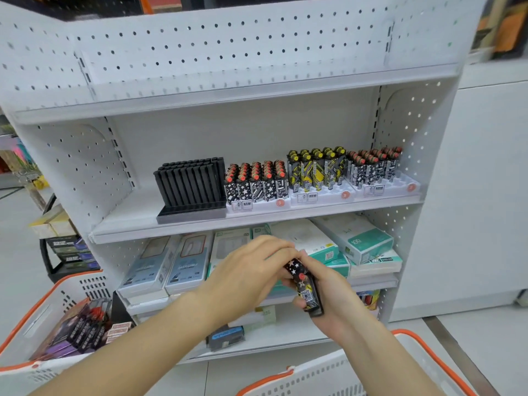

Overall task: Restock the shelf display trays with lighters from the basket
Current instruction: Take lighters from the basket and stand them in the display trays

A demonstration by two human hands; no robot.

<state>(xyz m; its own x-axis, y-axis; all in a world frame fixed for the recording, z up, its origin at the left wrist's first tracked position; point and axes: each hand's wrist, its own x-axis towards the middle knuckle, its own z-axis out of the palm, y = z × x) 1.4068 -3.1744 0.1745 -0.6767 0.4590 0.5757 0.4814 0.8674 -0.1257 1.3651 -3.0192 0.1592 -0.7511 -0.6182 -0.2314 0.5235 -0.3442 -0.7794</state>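
Note:
My right hand [328,295] grips a bunch of black patterned lighters [305,290] in front of the lower shelf. My left hand [251,270] pinches the top of one starred lighter in that bunch. On the middle shelf stand three white display trays: the left tray [257,205] full of red-capped starred lighters, the middle tray [320,197] with yellow-and-black lighters, and the right tray [400,185] with red-capped lighters at its back and bare slots at the front. A white basket with an orange rim [37,307] at lower left holds more lighter packs.
A black tray of slim black lighters [190,190] stands left of the white trays. Boxed cables and power banks [354,238] fill the shelf below. A second orange-rimmed basket [414,355] sits at lower right. The top shelf board [228,94] overhangs the trays.

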